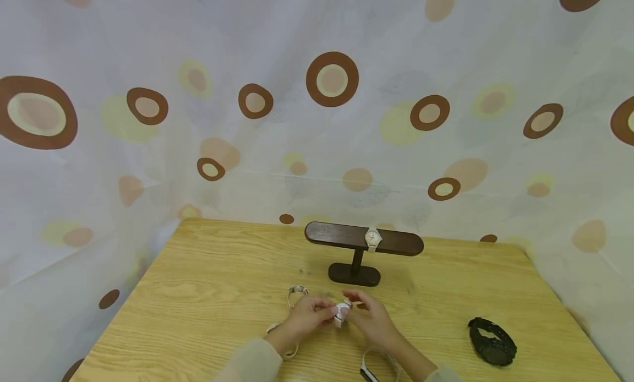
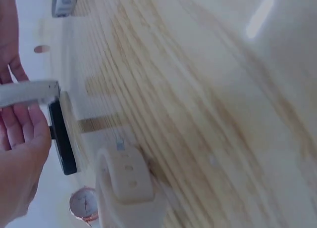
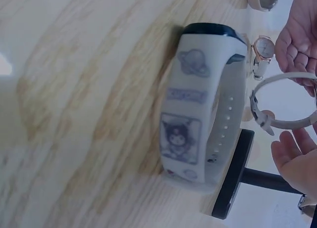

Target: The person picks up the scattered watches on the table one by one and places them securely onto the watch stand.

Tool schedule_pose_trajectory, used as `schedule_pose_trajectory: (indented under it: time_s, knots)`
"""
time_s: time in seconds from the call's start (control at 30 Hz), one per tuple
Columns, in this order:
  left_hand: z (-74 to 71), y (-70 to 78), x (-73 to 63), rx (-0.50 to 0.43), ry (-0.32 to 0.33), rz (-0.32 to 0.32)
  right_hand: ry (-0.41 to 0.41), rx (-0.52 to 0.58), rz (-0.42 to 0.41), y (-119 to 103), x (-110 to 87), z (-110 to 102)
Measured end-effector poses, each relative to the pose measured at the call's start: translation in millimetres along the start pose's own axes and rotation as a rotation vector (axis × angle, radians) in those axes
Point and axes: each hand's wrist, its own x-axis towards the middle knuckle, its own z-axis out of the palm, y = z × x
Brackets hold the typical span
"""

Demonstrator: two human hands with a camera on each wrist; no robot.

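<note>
The left hand (image 1: 307,316) and right hand (image 1: 372,318), fingers bent inward, pinch 1 white round-faced watch (image 1: 342,311), its slim pale strap (image 3: 290,124) looped, near side of the dark-brown wooden stand (image 1: 342,235).

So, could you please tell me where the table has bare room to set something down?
A wide patch lies between the table's left edge and the two watches by the left hand; another between the stand, the right hand and the black watch. It is crowded around the hands, with a held watch, those two watches and the white wristband.
</note>
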Motion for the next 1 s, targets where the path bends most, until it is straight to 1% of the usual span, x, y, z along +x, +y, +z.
schedule_pose_trajectory:
  time_s: [0.07,0.17,0.27,0.37,0.57,0.7,0.87,1.0]
  knots:
    - [2.8,0.6,-1.9,-0.031,0.048,-0.002,-0.010,-0.066,-0.045,1.5,-1.2,0.6]
    - [6.8,2.4,-4.4,-0.103,0.093,-0.009,-0.010,-0.156,-0.116,2.0,-2.5,1.2]
    - [9.9,2.9,-6.1,-0.169,0.103,-0.008,0.011,-0.186,-0.136,0.7,-3.1,0.9]
    - [11.5,2.1,-7.0,-0.187,0.095,-0.002,0.016,-0.185,-0.147,-0.3,-3.6,-0.8]
    - [9.9,2.5,-7.5,-0.182,0.058,0.000,-0.023,-0.229,-0.218,0.0,-3.1,-5.8]
    - [8.4,5.3,-6.7,-0.154,0.040,0.006,-0.017,-0.274,-0.237,-2.2,-2.5,-8.4]
    - [4.8,10.7,-5.0,-0.114,0.050,0.058,0.037,-0.307,-0.253,-2.8,-2.4,-12.6]
    - [-0.2,12.8,-2.8,-0.083,0.088,0.089,0.138,-0.366,-0.282,-1.1,-1.6,-18.7]
